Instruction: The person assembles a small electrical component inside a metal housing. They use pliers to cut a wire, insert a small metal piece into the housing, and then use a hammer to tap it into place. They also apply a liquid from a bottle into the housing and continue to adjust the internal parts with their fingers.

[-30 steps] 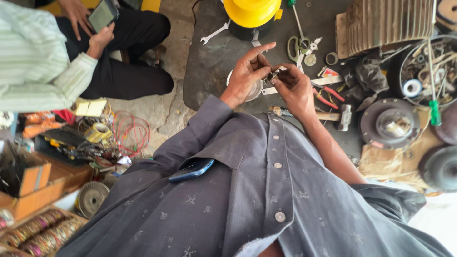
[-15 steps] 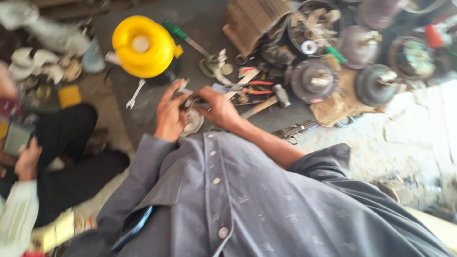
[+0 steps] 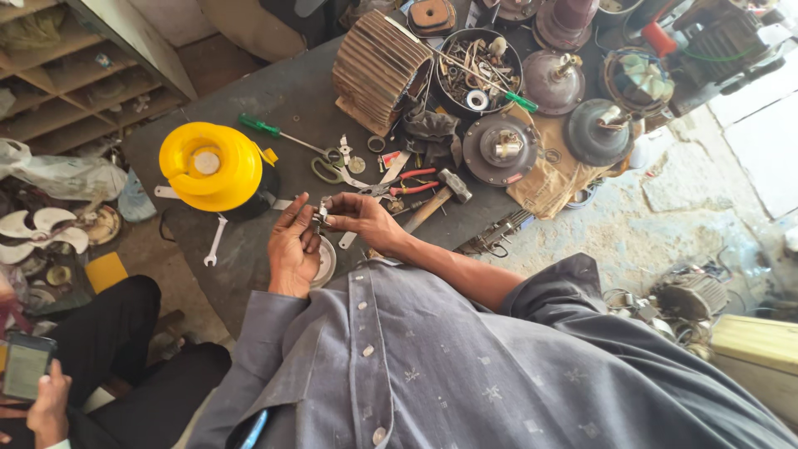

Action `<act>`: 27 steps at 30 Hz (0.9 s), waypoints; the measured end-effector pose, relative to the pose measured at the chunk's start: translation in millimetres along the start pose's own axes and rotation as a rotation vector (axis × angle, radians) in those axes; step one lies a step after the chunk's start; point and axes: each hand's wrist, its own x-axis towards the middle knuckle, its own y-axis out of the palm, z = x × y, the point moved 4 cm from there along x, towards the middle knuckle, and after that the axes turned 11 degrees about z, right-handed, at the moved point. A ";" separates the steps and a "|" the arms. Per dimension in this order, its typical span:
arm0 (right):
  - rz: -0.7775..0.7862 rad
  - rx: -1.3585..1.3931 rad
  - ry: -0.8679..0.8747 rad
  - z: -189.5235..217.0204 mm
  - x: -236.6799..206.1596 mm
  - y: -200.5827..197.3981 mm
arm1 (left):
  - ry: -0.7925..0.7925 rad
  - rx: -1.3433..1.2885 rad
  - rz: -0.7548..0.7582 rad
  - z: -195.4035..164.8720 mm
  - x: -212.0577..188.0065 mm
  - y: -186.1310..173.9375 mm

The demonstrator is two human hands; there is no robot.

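Metal, small and stiff, the little fitting (image 3: 322,212) sits pinched between my left hand (image 3: 293,249) and right hand (image 3: 359,218), above the tabletop (image 3: 274,100) near the yellow spool (image 3: 210,165). It looks light and fiddly, so I judge fingertip grips at each end suit it best.
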 end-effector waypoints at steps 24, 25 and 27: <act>0.177 0.603 0.151 7.3 12.1 3.0 | 0.272 0.093 0.237 -42.2 -44.6 58.2; 0.178 0.597 0.148 8.1 13.8 4.9 | 0.298 0.137 0.216 -45.0 -45.0 57.0; 0.181 0.578 0.148 8.6 16.9 6.7 | 0.330 0.184 0.213 -48.1 -45.7 55.3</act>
